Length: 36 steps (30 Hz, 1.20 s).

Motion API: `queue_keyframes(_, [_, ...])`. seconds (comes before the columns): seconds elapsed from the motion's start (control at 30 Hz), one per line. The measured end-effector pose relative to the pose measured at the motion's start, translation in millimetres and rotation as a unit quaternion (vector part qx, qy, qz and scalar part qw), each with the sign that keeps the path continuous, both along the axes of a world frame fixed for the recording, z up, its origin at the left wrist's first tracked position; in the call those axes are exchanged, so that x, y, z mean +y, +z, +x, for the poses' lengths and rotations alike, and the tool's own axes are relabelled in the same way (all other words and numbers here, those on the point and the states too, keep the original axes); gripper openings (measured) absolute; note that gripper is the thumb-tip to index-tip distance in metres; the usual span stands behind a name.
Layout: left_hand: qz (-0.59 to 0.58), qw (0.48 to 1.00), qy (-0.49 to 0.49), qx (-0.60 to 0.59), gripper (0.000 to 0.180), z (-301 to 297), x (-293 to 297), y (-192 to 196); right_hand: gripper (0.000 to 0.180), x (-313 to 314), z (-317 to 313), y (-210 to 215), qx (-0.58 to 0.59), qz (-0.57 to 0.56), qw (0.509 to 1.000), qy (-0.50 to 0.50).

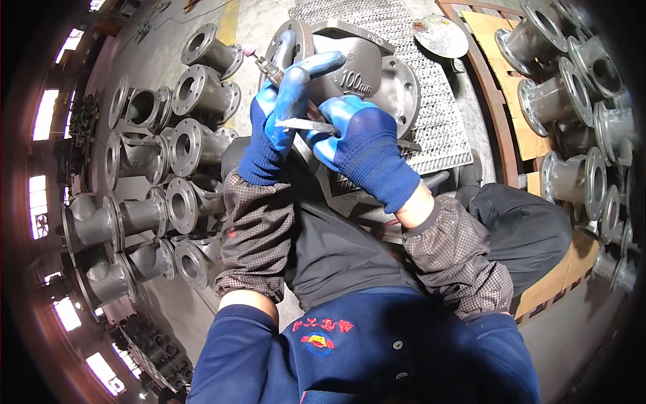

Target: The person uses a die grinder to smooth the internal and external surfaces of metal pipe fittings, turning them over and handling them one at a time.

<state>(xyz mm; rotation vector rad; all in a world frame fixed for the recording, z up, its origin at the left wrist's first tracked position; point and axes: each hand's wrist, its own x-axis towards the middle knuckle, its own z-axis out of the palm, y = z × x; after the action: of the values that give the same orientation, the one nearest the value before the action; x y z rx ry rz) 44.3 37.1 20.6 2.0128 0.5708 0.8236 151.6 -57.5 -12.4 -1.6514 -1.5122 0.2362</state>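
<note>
Left hand [274,111] is half open, couple fingers sticking out, grinder [270,71] lying across it; can't tell how firm that grip is. Right hand [356,126] is curled round a flat strip [304,125]. All near the big casting [360,62].

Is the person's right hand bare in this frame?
No, the right hand wears a blue glove with a knit cuff.
</note>
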Motion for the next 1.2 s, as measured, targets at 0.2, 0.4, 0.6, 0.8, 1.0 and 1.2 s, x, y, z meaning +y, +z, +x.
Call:
queue_keyframes(0.2, [-0.143,0.987,-0.001,-0.074,0.059,10.9,-6.2,6.3,0.033,-9.1,-1.3,-1.6,0.609,0.044,0.702,0.366])
queue_keyframes(0.4, [0.086,0.995,0.038,-0.019,0.043,16.2,9.9,-4.4,0.050,-28.5,32.0,9.7,0.544,-0.003,0.815,0.198])
queue_keyframes(0.6, [0.083,0.993,0.078,-0.018,0.037,14.3,20.9,-14.5,0.034,-58.8,39.4,-15.7,0.599,-0.134,0.788,0.054])
queue_keyframes(0.8, [0.172,0.960,0.186,0.119,0.035,2.6,28.5,-25.0,0.035,-45.7,33.0,-43.3,0.560,-0.182,0.807,0.044])
queue_keyframes(1.0, [0.258,0.954,0.149,0.036,0.030,10.0,19.2,-14.2,0.031,-41.7,36.4,-50.9,0.541,-0.180,0.820,0.041])
queue_keyframes(1.2, [0.274,0.952,0.133,0.031,0.030,5.9,24.2,-13.7,0.030,-40.5,39.7,-46.4,0.500,-0.190,0.844,0.036])
